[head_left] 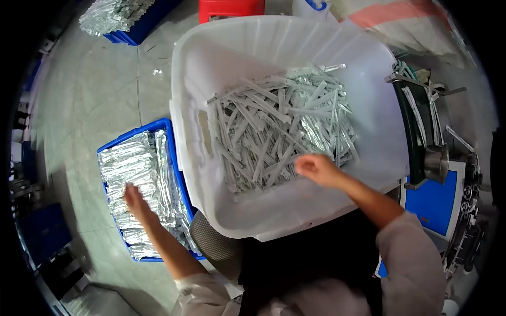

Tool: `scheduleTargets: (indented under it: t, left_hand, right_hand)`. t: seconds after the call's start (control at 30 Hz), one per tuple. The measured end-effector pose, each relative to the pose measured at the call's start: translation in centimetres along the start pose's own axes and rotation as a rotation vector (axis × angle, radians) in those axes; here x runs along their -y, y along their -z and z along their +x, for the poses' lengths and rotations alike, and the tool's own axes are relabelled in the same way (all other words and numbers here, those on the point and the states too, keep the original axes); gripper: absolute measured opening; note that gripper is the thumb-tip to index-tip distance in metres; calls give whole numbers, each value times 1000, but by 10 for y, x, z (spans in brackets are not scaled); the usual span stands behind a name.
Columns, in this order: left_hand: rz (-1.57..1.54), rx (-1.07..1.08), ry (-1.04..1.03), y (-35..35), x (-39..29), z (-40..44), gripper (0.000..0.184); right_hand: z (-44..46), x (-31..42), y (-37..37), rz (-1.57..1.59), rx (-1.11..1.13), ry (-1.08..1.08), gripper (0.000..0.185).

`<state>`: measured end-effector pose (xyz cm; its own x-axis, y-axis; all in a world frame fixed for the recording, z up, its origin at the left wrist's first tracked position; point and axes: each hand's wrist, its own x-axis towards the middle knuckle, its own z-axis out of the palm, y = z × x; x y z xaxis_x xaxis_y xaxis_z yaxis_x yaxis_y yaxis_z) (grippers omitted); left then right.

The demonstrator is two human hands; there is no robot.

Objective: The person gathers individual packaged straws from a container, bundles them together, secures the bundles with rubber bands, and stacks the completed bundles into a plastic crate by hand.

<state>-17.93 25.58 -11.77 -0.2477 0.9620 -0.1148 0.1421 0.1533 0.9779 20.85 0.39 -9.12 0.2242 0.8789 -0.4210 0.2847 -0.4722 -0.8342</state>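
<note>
The left hand [138, 203] is above the shiny foil packets [129, 168], its fingers close together and pointing ahead; whether they touch or hold a packet, I cannot tell. Those packets lie around and beneath the left fingers, mostly in a stacked row, with a few set lengthwise just to the fingers' right, inside the blue crate [178, 184]. The right hand [319, 169] is over the near part of the white bin [379, 116], fingers curled in toward the thumb (the fingertips are blurred, so I cannot tell whether anything is pinched there). Ahead and to the left of those fingers, slim pale strips [263, 131] lie in a loose heap, crossing at all angles, some of them silvery. Well to the right of the right fingers, outside the bin, stands a metal cylinder [436, 163] beside a dark green panel [411, 116]. Far ahead of both hands' fingers, a red container [232, 8] sits beyond the bin.
</note>
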Motion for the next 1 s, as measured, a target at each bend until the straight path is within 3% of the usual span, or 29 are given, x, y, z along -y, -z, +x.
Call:
scheduleTargets:
  t: [0.03,0.07,0.13,0.17,0.23,0.37,0.47,0.8,0.83,0.93,1.0]
  left_hand:
    - [115,-53,-155,-27,-72,-37,34]
    - [-6,-51,-324,-50,-107,-63,29]
    - [17,41,-463,-97,-147,-106,28]
    - [48,189,-450,-117,-152,-121,23]
    - [244,569,-565,-157,-149,-144,24]
    - [524,910,-527,-207,-106,-159,35]
    - [858,1011,-491,-205,-79,-145,42]
    - [882,1006,-570,-222,-128,-149,51]
    - [782,962,-538,-228,-119,-145,51]
    - [893,939,-556,-228,-86,-137,52]
    - [1082,1159,-468,-214,-77,-126,54]
  right_hand:
    - [26,-31,5,-166,65,-121,35]
    - [48,-63,7,-337,136,-240,44]
    - [77,-133,-1,-700,67,-288,61]
    - [87,-145,4,-701,62,-305,61]
    - [98,-167,10,-631,-157,-639,73]
    - [94,-205,37,-599,-330,-691,84]
    - [90,-221,44,-620,-268,-667,89]
    - [100,-230,32,-549,-387,-745,92]
    - [104,-230,29,-553,-381,-736,92]
    - [123,-224,26,-623,-383,-708,101]
    - [123,-211,25,-508,-374,-854,104]
